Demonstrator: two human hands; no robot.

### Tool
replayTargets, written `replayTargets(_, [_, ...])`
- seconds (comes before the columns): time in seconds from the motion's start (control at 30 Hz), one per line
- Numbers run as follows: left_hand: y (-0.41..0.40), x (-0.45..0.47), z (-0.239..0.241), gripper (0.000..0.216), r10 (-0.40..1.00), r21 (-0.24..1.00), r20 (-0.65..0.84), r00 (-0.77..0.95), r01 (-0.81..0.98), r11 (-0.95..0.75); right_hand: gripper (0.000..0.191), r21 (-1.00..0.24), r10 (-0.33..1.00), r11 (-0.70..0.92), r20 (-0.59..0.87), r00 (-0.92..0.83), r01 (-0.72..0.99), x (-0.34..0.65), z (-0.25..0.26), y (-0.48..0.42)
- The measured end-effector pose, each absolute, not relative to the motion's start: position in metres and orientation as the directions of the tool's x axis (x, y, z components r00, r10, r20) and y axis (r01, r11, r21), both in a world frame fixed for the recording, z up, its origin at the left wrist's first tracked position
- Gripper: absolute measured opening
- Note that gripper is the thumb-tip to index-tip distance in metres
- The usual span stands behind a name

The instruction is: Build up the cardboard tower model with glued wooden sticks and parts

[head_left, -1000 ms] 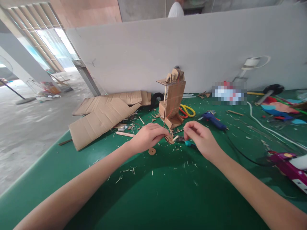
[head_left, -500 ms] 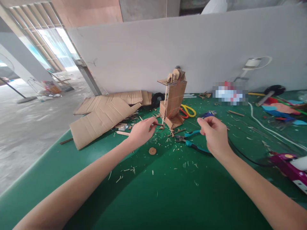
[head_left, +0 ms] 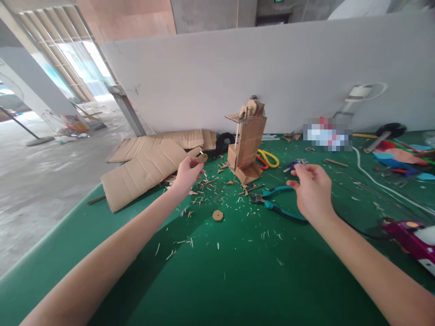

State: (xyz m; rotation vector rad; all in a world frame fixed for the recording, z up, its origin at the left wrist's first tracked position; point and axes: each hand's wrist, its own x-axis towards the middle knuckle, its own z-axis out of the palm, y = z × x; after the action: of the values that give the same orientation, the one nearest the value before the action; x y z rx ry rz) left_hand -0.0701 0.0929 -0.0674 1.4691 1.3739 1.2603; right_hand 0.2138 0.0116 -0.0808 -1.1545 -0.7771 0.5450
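Note:
My left hand (head_left: 186,175) is closed, with a small brown cardboard disc (head_left: 203,158) at its fingertips and a pale stick end showing beside it. Just right of that hand stands an upright cardboard tower (head_left: 250,142) with a round piece on top. Over the right side of the table hovers my right hand (head_left: 313,189), thumb and forefinger a little apart, and I see nothing between them. Below it lie teal-handled cutting pliers (head_left: 273,203), jaws pointing left. Another cardboard disc (head_left: 218,215) with a centre hole rests flat on the green table (head_left: 238,280).
Cardboard sheets (head_left: 146,174) lie at the left edge, near a black ring (head_left: 224,142). Yellow-and-red-handled scissors (head_left: 268,158) sit behind the tower. A purple glue gun (head_left: 409,237), a white cable (head_left: 374,181) and scattered scraps lie rightward. A grey partition (head_left: 190,81) stands behind.
My left hand has moved left and slightly up, away from the tower's base, and the disc now shows at its fingers. My right hand has shifted slightly right, its fingertips parting.

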Motion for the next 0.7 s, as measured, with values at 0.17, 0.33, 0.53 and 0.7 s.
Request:
replayTargets(0.17, [0.079,-0.064,-0.065,0.009,0.862,0.724,0.468,0.195,0.475,-0.5,0.048,-0.661,0.702,0.376,0.661,0.266,0.649,0.211,-0.085,0.005])
replayTargets(0.33, [0.04,-0.045,-0.05,0.018,0.579,0.287,0.506,0.639,0.509,-0.812,0.071,-0.231,0.587,0.462,0.803,-0.1,0.856,0.198,-0.077,-0.011])
replayTargets(0.53, [0.029,-0.04,-0.045,0.022,0.469,0.101,0.44,0.766,0.477,-0.873,0.036,-0.32,0.639,0.705,0.674,-0.37,0.633,0.182,-0.067,-0.027])
replayTargets(0.7, [0.028,-0.04,-0.041,0.019,0.515,0.297,0.361,0.778,0.428,-0.854,0.025,-0.465,0.724,0.663,0.596,-0.347,0.586,0.176,-0.07,-0.029])
